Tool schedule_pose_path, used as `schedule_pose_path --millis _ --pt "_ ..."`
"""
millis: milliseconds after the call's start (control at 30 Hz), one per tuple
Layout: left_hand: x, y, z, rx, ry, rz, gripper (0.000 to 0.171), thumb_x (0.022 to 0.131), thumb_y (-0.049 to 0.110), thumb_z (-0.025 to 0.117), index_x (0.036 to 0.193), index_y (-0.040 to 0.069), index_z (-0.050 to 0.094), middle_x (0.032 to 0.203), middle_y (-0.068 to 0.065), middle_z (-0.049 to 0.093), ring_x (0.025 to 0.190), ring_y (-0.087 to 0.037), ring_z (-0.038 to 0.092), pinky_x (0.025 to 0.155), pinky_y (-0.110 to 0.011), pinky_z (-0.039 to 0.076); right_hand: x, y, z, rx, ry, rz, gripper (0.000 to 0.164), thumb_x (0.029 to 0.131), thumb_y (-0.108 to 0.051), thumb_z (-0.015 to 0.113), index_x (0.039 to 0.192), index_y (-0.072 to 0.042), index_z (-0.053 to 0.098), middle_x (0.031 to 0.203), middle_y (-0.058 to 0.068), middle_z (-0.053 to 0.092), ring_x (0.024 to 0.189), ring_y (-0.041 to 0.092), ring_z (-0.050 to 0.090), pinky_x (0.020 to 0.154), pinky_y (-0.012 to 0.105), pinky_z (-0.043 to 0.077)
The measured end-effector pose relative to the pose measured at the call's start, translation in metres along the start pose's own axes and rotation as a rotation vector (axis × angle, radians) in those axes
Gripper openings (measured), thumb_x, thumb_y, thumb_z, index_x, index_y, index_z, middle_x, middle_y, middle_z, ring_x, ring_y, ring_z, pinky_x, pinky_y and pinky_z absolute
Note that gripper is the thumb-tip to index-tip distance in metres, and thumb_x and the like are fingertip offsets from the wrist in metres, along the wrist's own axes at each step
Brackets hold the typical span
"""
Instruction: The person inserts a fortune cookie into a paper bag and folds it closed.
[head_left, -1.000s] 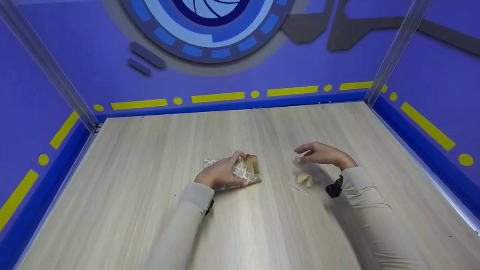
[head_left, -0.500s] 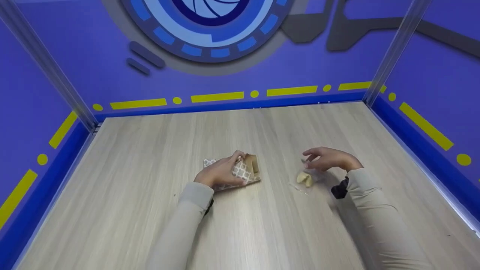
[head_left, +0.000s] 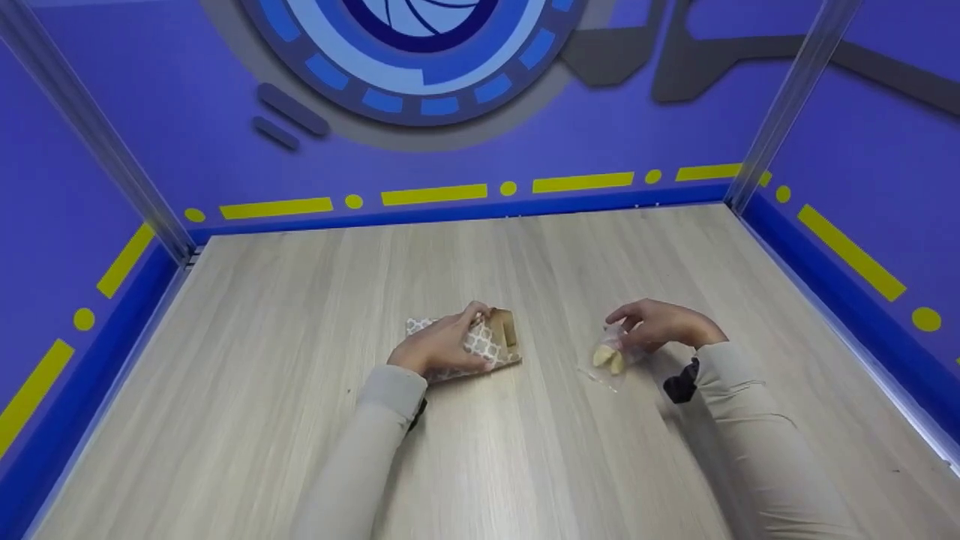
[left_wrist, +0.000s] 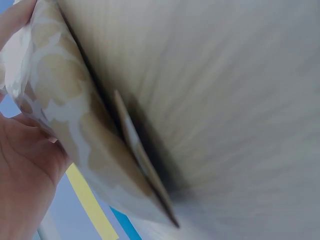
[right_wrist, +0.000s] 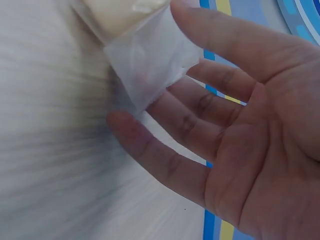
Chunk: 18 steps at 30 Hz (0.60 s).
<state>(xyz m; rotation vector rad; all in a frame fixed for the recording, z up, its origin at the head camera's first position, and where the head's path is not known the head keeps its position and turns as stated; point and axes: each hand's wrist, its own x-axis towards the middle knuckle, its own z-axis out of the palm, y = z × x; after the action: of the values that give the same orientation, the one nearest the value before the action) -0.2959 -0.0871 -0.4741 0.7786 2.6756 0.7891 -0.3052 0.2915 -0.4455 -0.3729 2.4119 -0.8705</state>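
Note:
My left hand (head_left: pixel 439 346) grips a small cardboard box (head_left: pixel 484 345) with a white and grey-beige lattice pattern, lying on the table. Its brown open end faces right, and the palm hides much of its top. In the left wrist view a flap (left_wrist: pixel 142 155) stands off the patterned side. To the right, a pale fortune cookie (head_left: pixel 608 359) sits inside a clear plastic wrapper (right_wrist: pixel 150 57). My right hand (head_left: pixel 664 324) pinches the wrapper's end between thumb and fingers, the other fingers spread loosely beneath it.
The wood-grain table (head_left: pixel 285 420) is enclosed by a blue-purple back wall (head_left: pixel 420 165) and side walls with yellow marks. Metal posts (head_left: pixel 780 112) stand at the back corners. A black band (head_left: pixel 681 381) circles the right wrist.
My right hand first shifts right, away from the wrapper, then lowers and takes hold of its end, which now rises toward the fingers. The left hand and box stay put.

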Motion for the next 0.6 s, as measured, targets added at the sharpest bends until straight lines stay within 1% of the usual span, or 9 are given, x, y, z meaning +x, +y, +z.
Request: schedule_pose_path --millis 167,300,400,600 --pt "0.0001 -0.0002 0.0004 -0.002 0.002 0.004 0.079 0.075 0.041 0.079 0.137 0.025 0.032 0.13 -0.01 0.056 0.103 -0.023 0.056 0.091 -0.043 0.048 -0.0014 0.001 0.0011 0.045 0.018 0.005 0.045 0.084 -0.022 0.072 0.123 -0.004 0.059 0.11 0.016 0.062 0.082 0.016 0.062 0.07 0.03 0.053" --pt "0.0003 -0.0006 0.0003 -0.002 0.002 0.013 0.078 0.075 0.042 0.078 0.136 0.026 0.032 0.129 -0.011 0.056 0.103 -0.024 0.057 0.09 -0.044 0.048 -0.0026 0.0015 0.0002 0.071 0.025 -0.003 0.044 0.083 -0.02 0.073 0.12 -0.002 0.058 0.102 0.012 0.062 0.076 0.015 0.061 0.067 0.03 0.052" --pt "0.0003 -0.0007 0.0005 -0.005 0.0 0.013 0.077 0.076 0.043 0.077 0.136 0.026 0.032 0.131 -0.012 0.055 0.106 -0.025 0.056 0.091 -0.045 0.047 -0.0024 0.0018 -0.0001 0.086 0.027 0.004 0.043 0.083 -0.017 0.071 0.12 -0.001 0.057 0.099 0.011 0.063 0.075 0.015 0.061 0.067 0.03 0.052" --pt "0.0003 -0.0011 0.0005 -0.006 -0.001 0.008 0.08 0.075 0.046 0.078 0.137 0.027 0.031 0.135 -0.012 0.053 0.112 -0.027 0.056 0.095 -0.046 0.046 -0.0011 0.0005 0.0 0.111 0.037 0.031 0.042 0.083 -0.013 0.065 0.122 -0.001 0.057 0.101 0.01 0.061 0.076 0.015 0.058 0.067 0.03 0.051"
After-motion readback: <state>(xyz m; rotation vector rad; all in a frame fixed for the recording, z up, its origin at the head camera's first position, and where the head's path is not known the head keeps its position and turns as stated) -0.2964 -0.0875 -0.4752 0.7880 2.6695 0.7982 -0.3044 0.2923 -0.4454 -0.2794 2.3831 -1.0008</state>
